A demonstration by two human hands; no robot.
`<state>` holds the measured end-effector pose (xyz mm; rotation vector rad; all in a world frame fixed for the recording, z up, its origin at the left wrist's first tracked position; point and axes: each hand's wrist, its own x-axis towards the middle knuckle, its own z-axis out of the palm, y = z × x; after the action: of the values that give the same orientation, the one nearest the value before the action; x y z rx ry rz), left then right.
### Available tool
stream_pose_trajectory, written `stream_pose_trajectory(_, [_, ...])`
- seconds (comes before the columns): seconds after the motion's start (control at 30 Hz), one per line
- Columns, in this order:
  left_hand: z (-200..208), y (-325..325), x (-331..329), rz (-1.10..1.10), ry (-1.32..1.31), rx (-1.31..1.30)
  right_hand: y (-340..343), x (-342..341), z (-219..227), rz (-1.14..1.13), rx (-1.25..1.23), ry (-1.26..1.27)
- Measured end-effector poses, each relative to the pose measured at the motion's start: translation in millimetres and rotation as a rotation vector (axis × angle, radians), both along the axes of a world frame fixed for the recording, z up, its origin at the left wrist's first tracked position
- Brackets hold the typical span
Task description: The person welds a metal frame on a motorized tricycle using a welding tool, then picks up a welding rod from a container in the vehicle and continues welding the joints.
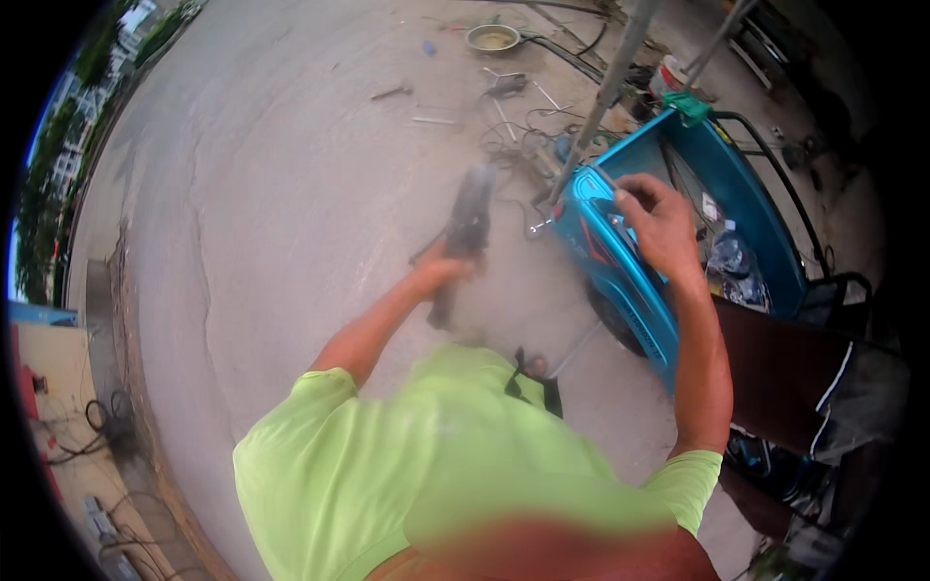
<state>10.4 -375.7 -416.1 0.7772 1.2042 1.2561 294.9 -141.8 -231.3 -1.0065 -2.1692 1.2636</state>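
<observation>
My left hand (448,268) is wrapped round a dark, elongated tool (471,211), held out over the concrete. It looks like a hand-held power tool, but motion blur hides its exact kind. My right hand (661,225) is raised above the near side of a blue cargo tricycle (620,254). Its thumb and forefinger are pinched together, and a short, thin grey piece shows at their tips, too small to name. Inside the blue cargo bed lies clear plastic packaging (733,259).
A metal pole (612,87) rises beside the tricycle's corner. Tangled cables (528,136), metal rods and a hammer (392,92) lie on the ground ahead. Farther off stand a round basin (493,39) and a bucket (668,76). A green cloth (688,108) hangs on the bed's corner.
</observation>
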Motion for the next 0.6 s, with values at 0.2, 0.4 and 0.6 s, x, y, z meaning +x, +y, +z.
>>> stream_pose_trajectory(0.2, [36, 2, 21, 0.064, -0.123, 0.023, -52, -50, 21, 0.186, 0.605, -0.148])
stream_pose_trajectory(0.4, [44, -15, 26, 0.117, -0.287, 0.027, -64, -77, 29, 0.186, 0.748, -0.211])
stream_pose_trajectory(0.6, [42, -20, 26, 0.071, -0.327, 0.041, -69, -96, 29, 0.195, 0.848, -0.321])
